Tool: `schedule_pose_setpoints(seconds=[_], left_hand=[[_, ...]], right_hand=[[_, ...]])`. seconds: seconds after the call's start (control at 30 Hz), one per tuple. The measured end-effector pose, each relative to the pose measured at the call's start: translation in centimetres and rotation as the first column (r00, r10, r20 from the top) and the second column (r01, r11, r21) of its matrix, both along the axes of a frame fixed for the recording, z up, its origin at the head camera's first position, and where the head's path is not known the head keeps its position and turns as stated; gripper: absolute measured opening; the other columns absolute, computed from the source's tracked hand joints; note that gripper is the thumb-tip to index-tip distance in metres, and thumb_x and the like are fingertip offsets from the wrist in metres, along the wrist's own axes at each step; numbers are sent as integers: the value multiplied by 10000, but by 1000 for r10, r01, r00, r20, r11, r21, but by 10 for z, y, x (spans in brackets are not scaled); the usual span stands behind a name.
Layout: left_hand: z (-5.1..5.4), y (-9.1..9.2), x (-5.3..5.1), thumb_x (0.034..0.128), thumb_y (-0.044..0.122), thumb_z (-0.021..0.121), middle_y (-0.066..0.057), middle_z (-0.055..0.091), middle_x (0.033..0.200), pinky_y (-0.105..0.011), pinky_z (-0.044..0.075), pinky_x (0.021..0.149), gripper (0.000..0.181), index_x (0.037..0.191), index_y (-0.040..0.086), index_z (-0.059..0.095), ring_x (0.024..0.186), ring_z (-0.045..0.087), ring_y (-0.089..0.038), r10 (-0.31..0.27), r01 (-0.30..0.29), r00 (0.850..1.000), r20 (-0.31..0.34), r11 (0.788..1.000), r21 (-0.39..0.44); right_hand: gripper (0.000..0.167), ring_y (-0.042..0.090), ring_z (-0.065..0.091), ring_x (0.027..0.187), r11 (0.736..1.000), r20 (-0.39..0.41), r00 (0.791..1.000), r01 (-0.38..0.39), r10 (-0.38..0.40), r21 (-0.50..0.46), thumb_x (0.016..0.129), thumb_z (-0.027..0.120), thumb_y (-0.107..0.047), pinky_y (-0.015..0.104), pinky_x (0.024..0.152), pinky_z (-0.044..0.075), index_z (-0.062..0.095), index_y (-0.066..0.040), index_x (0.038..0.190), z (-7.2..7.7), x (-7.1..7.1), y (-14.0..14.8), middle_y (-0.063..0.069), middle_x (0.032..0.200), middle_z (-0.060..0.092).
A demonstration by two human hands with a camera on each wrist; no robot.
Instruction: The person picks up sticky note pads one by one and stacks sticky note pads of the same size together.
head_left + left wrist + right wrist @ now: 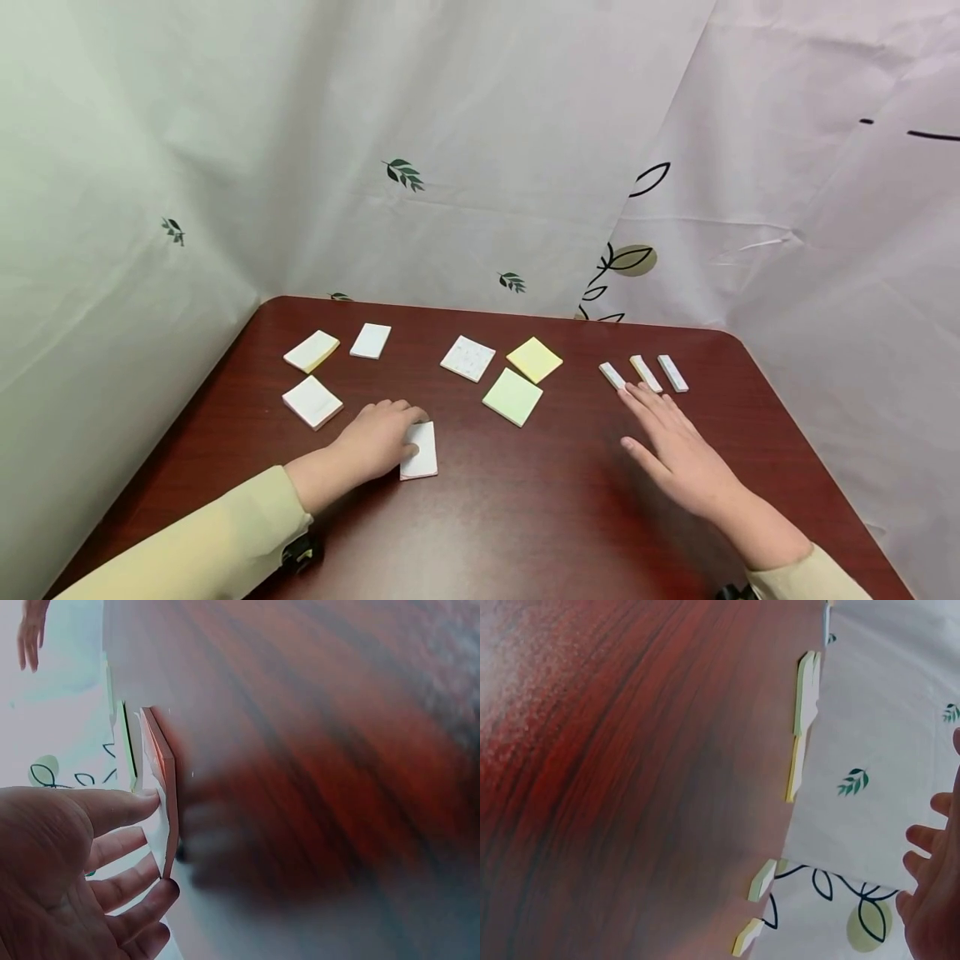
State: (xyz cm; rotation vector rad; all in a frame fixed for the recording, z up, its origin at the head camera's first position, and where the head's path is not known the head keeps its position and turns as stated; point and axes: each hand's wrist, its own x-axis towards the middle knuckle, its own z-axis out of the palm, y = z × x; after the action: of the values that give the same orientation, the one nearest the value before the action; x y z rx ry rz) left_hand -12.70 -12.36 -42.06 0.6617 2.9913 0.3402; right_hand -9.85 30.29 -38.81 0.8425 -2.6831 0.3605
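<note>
Low in the middle of the head view, the left hand (384,439) pinches a white pad (425,454) by its edges, thumb opposite fingers (126,886), a grip that likely suits so flat a thing; whether it touches the surface (495,533) I cannot tell. The right hand (678,458), lower right, is straight-fingered and holds nothing, near the strips (672,373). Strips at right, colourful notes (513,397) mid-frame and pale blocks (371,341) upper left seem grouped by kind.

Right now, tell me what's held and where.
Left hand: a white pad, thumb at its left edge, fingers at its far end. Right hand: nothing.
</note>
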Motion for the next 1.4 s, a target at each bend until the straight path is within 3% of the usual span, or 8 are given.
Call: schedule_pose_setpoints(seconds=[0.27, 0.43, 0.63, 0.87, 0.97, 1.1, 1.23, 1.4], left_hand=[[-1, 3, 3, 849, 171, 780, -73, 640, 1078, -467, 463, 855, 322, 1154, 94, 715, 1006, 597, -281, -61, 61, 998, 21, 998, -9], [-2, 3, 3, 853, 174, 777, -69, 636, 1090, -468, 464, 867, 326, 1162, 91, 715, 1019, 595, -279, -59, 60, 998, 21, 998, -14], [-5, 2, 2, 860, 203, 768, -69, 630, 1106, -471, 470, 885, 342, 1176, 87, 705, 1030, 593, -282, -58, 58, 998, 27, 998, -3], [0, 6, 7, 861, 321, 757, -76, 606, 1088, -469, 481, 867, 391, 1167, 84, 698, 1015, 593, -299, 34, -34, 999, -26, 999, -15], [6, 14, 12, 851, 352, 758, -88, 589, 1057, -464, 502, 790, 408, 1146, 78, 692, 948, 597, -300, 82, -83, 996, -39, 997, -7], [11, 25, 15, 834, 411, 761, -100, 548, 993, -445, 504, 658, 465, 1116, 57, 656, 800, 585, -279, 128, -128, 992, -2, 991, -29], [7, 33, 14, 827, 469, 753, -112, 513, 978, -428, 493, 584, 531, 1121, 50, 610, 713, 580, -271, 161, -157, 986, 43, 984, -82], [1, 36, 12, 815, 476, 761, -121, 509, 977, -431, 494, 545, 546, 1109, 52, 583, 625, 568, -256, 182, -176, 982, 42, 978, -109]], right_hand=[[668, 210, 225, 1487, 1000, 13, 1000, 10, -10, 2, 943, 669, -246, 241, 1188, 19, 380, -59, 1515, -2, 1, -1, 91, 1546, 391], [654, 236, 249, 1478, 999, 42, 999, 30, -30, 10, 963, 643, -290, 286, 1199, 51, 374, -84, 1523, -4, 2, -1, 80, 1541, 400], [663, 246, 257, 1476, 999, 56, 998, 31, -32, 10, 941, 671, -240, 243, 1189, 7, 381, -87, 1517, -6, 3, -3, 82, 1527, 417], [648, 215, 245, 1480, 1000, 57, 998, 17, -17, 5, 947, 665, -245, 233, 1185, -2, 388, -93, 1514, -8, 3, -5, 64, 1531, 412], [629, 209, 253, 1475, 1000, 59, 998, 21, -22, 7, 946, 666, -241, 240, 1188, 11, 409, -80, 1497, -8, 4, -5, 70, 1517, 428], [604, 223, 276, 1463, 1000, 64, 998, 26, -27, 9, 947, 664, -239, 243, 1189, 15, 430, -63, 1475, -9, 5, -7, 69, 1507, 436], [598, 254, 298, 1451, 1000, 66, 998, 19, -19, 7, 944, 668, -232, 228, 1183, 5, 440, -51, 1466, -10, 7, -9, 75, 1506, 436], [576, 257, 288, 1457, 1000, 65, 998, 5, -5, 8, 946, 657, -198, 221, 1181, 2, 446, -54, 1463, -11, 9, -9, 77, 1503, 436]])
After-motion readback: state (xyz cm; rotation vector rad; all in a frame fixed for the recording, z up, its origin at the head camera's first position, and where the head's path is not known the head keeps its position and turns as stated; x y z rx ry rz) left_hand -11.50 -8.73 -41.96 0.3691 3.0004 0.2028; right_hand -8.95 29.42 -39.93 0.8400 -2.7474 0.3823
